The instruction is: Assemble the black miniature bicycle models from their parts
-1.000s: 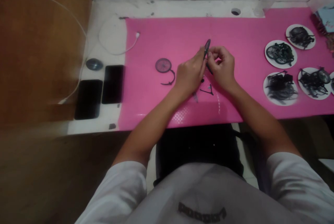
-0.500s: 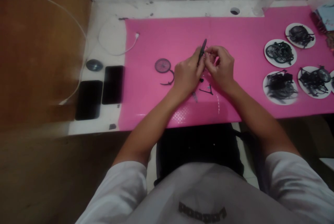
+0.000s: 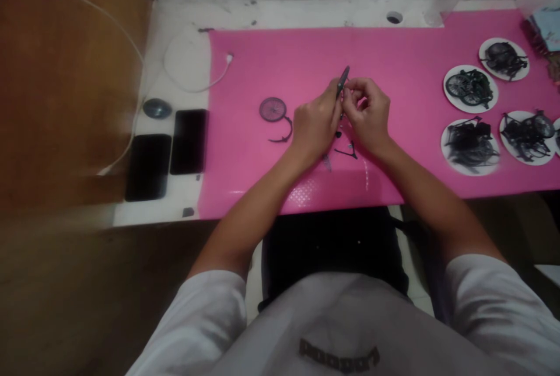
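Note:
My left hand is closed on a dark, thin part that sticks up past its fingertips, perhaps a small wheel seen edge-on. My right hand pinches at the same spot, thumb and forefinger together; what it grips is too small to make out. To the left on the pink mat lie a small spoked wheel and a curved black piece. A black angular frame piece and a few tiny bits rest just below my hands.
White plates of black miniature bicycle parts stand at the right, one nearest the middle. Two dark phone-like slabs, a dark oval object and a white cable lie at the left.
The dark part in my left hand has tilted slightly to the right. My right fingers have shifted a little; the loose pieces on the mat have not moved.

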The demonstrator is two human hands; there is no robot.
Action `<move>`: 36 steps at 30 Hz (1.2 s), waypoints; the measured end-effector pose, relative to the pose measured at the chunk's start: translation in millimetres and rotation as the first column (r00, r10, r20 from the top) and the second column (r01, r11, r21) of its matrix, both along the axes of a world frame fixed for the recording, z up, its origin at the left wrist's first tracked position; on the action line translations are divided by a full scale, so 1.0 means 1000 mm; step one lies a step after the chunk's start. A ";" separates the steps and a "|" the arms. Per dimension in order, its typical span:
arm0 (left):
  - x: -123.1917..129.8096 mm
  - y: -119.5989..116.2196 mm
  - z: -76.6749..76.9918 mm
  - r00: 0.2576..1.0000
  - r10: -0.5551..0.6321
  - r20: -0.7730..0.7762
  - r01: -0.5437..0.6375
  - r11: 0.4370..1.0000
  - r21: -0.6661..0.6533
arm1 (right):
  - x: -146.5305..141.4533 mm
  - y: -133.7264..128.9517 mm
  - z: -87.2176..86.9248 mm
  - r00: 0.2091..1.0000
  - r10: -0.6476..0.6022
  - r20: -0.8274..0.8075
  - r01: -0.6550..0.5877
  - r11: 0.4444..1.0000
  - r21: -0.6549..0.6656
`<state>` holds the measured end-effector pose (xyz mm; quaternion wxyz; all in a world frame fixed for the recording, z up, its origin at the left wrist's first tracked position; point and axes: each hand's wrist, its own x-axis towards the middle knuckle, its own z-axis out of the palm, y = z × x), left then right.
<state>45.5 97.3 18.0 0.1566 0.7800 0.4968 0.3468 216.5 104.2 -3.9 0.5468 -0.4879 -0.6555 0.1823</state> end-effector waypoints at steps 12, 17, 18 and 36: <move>0.001 0.005 -0.015 0.989 -0.043 0.140 0.037 0.998 0.048 | -0.005 -0.002 0.001 0.997 0.004 -0.083 -0.003 1.000 0.008; 0.002 0.002 -0.013 0.962 -0.048 0.268 0.028 0.997 0.077 | -0.005 -0.004 0.009 0.997 -0.002 -0.079 0.008 0.997 0.077; 0.002 0.002 -0.013 0.956 -0.057 0.288 0.038 0.997 0.074 | -0.005 -0.005 0.010 0.997 0.002 -0.078 0.004 0.996 0.086; 0.001 0.004 -0.022 0.956 -0.095 0.279 0.076 0.994 0.078 | -0.005 -0.007 0.005 1.000 -0.028 0.012 0.028 0.999 0.042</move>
